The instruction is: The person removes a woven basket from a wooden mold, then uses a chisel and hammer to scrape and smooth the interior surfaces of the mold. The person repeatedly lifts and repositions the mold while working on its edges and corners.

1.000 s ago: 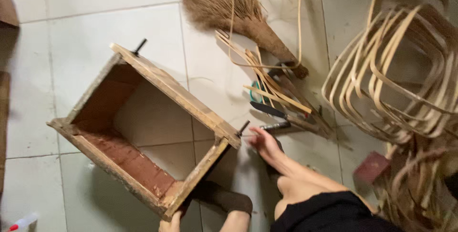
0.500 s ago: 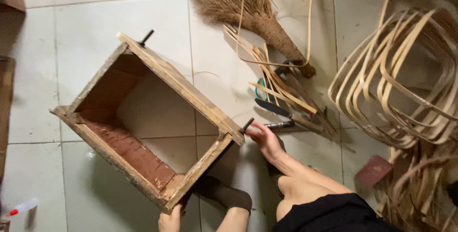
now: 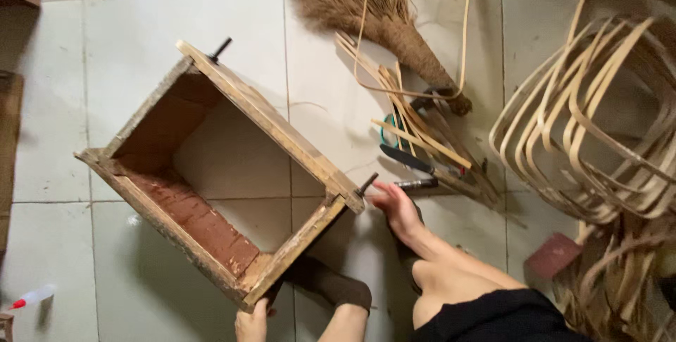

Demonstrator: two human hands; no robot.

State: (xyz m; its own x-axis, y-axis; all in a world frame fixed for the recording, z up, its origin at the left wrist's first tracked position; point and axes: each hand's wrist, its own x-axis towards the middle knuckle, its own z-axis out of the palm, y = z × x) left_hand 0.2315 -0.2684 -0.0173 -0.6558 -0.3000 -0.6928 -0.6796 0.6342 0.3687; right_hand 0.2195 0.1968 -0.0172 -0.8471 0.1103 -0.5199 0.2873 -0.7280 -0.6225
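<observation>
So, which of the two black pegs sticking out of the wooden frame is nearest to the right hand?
The black peg at the frame's near-right corner, almost at the right hand; the other black peg is at the far corner.

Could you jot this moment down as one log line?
left hand: grips wooden frame corner | right hand: on floor by dark tool | broom beyond

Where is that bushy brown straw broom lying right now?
In the head view, the bushy brown straw broom lies on the pale tiled floor at top centre, beyond the open wooden frame, with its handle end among the loose bamboo strips.
</observation>
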